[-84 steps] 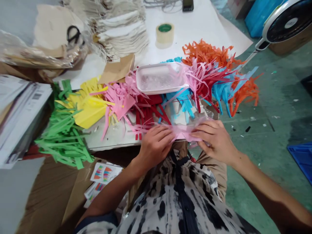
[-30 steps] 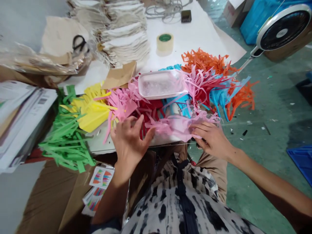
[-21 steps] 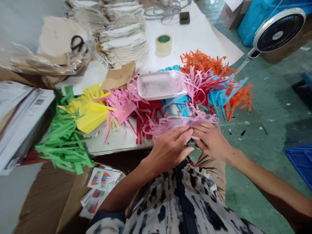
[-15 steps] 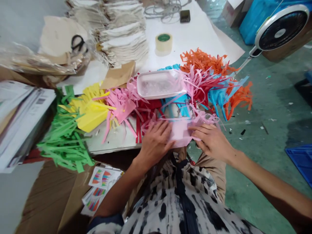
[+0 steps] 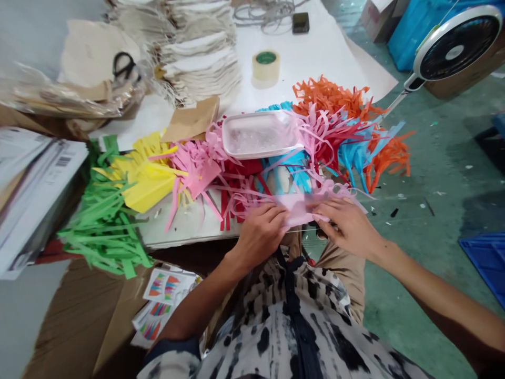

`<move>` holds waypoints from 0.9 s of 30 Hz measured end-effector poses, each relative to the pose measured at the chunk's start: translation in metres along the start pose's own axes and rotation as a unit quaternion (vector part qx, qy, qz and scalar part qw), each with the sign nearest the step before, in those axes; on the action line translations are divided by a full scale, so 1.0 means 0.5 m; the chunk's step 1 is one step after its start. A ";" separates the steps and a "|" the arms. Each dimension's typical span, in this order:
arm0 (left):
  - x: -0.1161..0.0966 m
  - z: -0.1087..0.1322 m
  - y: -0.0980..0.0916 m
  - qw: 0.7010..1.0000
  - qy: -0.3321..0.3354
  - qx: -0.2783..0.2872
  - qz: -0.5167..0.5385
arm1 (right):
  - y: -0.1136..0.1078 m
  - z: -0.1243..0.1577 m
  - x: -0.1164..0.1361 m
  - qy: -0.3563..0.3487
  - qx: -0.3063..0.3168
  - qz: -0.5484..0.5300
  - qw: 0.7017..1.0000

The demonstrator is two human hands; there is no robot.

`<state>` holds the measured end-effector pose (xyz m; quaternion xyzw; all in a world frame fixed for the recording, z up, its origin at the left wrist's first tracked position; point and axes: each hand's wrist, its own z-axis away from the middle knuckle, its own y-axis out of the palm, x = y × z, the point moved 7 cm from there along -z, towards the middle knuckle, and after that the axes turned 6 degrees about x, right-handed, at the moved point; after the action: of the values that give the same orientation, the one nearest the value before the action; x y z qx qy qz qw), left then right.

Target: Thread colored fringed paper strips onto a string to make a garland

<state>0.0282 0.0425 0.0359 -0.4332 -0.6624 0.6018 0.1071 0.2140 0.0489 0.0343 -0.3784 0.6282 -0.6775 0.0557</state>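
Between my hands at the table's front edge lies light pink fringed tissue paper (image 5: 299,210), its cut strips spreading out to both sides. My left hand (image 5: 260,230) grips its left part with fingers bent and pressed together. On the right part, my right hand (image 5: 342,221) pinches the sheet between thumb and fingers. Just beyond stands a shallow clear plastic tray (image 5: 260,136), with pink strips over its right end. Blue fringed paper (image 5: 292,171) and red fringed paper (image 5: 243,169) lie under and around the tray.
Yellow fringed paper (image 5: 148,184) and green fringed paper (image 5: 104,226) lie left, orange fringe (image 5: 335,97) at back right. Behind are a tape roll (image 5: 265,68), stacked white bundles (image 5: 199,52) and scissors (image 5: 124,66). A small fan (image 5: 457,51) stands right; printed cards (image 5: 165,295) lie below left.
My left hand has gone from lying flat on the pink tissue paper to gripping it, shifting slightly right. The sheet's near edge is now folded up, making it narrower.
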 end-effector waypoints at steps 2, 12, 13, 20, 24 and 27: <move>0.014 0.005 0.010 0.999 -0.022 0.002 0.025 | -0.006 0.009 -0.003 0.014 -0.001 -0.003 1.000; 0.073 -0.015 -0.009 0.981 -0.187 0.040 0.038 | 0.002 -0.030 -0.042 0.154 0.014 0.047 0.987; 0.078 -0.018 -0.009 0.978 -0.205 0.044 0.018 | 0.005 -0.037 -0.047 0.174 0.030 0.056 0.983; 0.084 -0.020 -0.011 0.973 -0.206 0.041 -0.095 | 0.012 -0.062 -0.072 0.236 0.080 0.110 0.962; 0.092 -0.013 -0.007 0.977 -0.203 0.009 -0.067 | 0.016 -0.067 -0.083 0.235 0.076 0.113 0.963; 0.094 -0.011 -0.005 0.980 -0.189 -0.016 -0.053 | 0.014 -0.073 -0.087 0.234 0.072 0.113 0.963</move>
<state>0.0027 0.0797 0.0216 -0.2772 -0.7025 0.6554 0.0047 0.2207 0.1007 0.0116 -0.1309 0.6123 -0.7797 0.0101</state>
